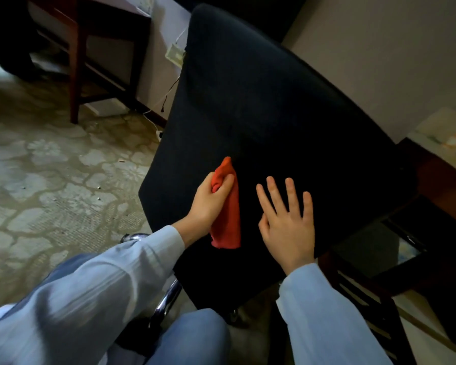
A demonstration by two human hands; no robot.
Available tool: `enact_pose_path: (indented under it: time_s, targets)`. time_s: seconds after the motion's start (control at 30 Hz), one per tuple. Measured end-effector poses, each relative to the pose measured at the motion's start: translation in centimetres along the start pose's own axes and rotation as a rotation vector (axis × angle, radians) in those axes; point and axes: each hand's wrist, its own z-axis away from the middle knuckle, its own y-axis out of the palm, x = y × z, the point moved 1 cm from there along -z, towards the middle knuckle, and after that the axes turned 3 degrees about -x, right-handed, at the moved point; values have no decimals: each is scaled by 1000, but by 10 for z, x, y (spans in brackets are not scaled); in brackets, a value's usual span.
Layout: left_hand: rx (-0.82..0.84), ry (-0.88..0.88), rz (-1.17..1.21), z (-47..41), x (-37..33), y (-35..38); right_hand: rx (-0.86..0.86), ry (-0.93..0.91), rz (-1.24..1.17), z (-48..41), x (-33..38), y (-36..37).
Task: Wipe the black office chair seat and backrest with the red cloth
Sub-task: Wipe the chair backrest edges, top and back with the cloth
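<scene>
Pale-blue sleeves (90, 285) fill my near view, and beyond them my left hand (208, 204) clenches the bunched red cloth (229, 222) against the black office chair (274, 114) - loose end trailing below the fist - while just right of that grip my right hand (290, 227) lies flat, fingers spread, on the upholstery.

Worn on the head, the single camera looks steeply down, close over the black chair seat (287, 143).
</scene>
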Motion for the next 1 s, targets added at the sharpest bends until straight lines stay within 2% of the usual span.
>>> enact_pose_path:
  time_s: [0.1,0.2,0.27,0.37,0.43,0.5,0.6,0.67,0.8,0.87,1.0]
  targets:
    - [85,-343,232,10,-11,1,-20,99,-165,9,0,-4]
    - [268,-516,274,21,-21,-4,4,223,-470,15,10,-15]
    - [406,-552,255,33,-25,-11,129,423,-971,16,17,-26]
    - [538,-548,203,49,-24,-22,479,861,-1910,13,37,-43]
    - [537,-531,155,56,-18,-29,605,1000,-2212,15,48,-42]
    - [477,-417,-12,60,-12,-40,691,1006,-2291,20,57,-40]
    - [407,60,-571,61,-11,-62,759,991,-2206,25,70,-41]
    - [365,182,-683,63,-11,-70,756,978,-2184,24,77,-43]
    - [194,161,-863,55,-17,-81,650,978,-2068,16,76,-48]
    - [218,75,-888,52,-23,-86,612,1001,-2046,14,73,-50]
    - [345,-293,-453,57,-37,-88,557,1051,-2063,14,74,-52]
